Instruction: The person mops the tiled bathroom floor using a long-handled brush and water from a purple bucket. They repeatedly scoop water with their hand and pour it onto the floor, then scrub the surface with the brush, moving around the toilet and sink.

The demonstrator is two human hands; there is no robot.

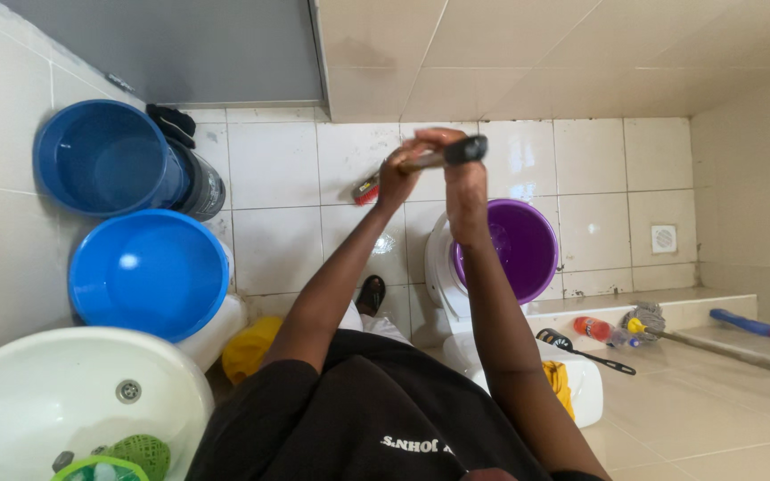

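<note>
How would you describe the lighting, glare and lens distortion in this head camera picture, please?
In the head view, light is bright and even; glare spots sit on the wet floor tiles and on the blue basin. The wide lens bows the walls and the sink at the edges. The left hand and right hand on the brush look slightly soft.

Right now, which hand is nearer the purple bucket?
Right. The right hand grips the brush handle just above the purple bucket; the left hand holds it further left, over the floor tiles.

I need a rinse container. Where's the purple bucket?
Head view, right of centre: the purple bucket stands on the tiled floor beside the toilet, under the right hand.
</note>
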